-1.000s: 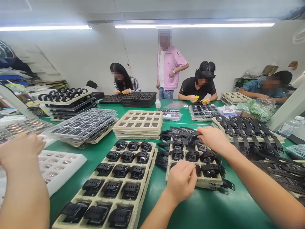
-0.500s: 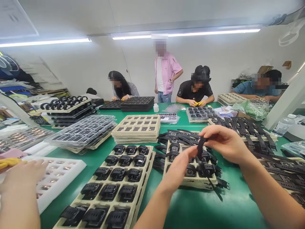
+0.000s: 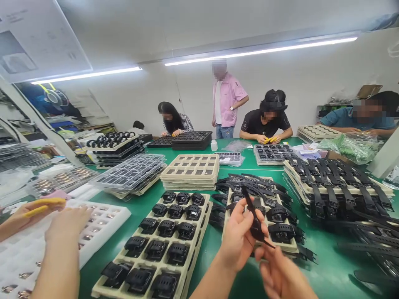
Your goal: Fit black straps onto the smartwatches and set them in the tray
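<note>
My left hand (image 3: 238,236) is closed round a black smartwatch (image 3: 256,222), held tilted with one strap end pointing up and the other down toward me. My right hand (image 3: 282,272) is lower and nearer, its fingertips pinching the lower strap end. Behind the hands lies a cream tray (image 3: 229,226) with black watches in its cells, several straps hanging over its edges. To the left, another cream tray (image 3: 183,249) carries rows of watches with their straps curled closed.
A co-worker's hands (image 3: 67,222) rest over a white foam tray (image 3: 120,216) at the left. Stacked cream trays (image 3: 190,182) and clear trays (image 3: 131,172) stand further back. Strapped watches (image 3: 336,178) pile up at the right. Several people sit across the green table (image 3: 215,207); one person (image 3: 229,101) stands.
The watch has come nearer and is turned in my hands. My left hand now grips it, while my right hand has dropped from above to its lower strap. The view has shifted left.
</note>
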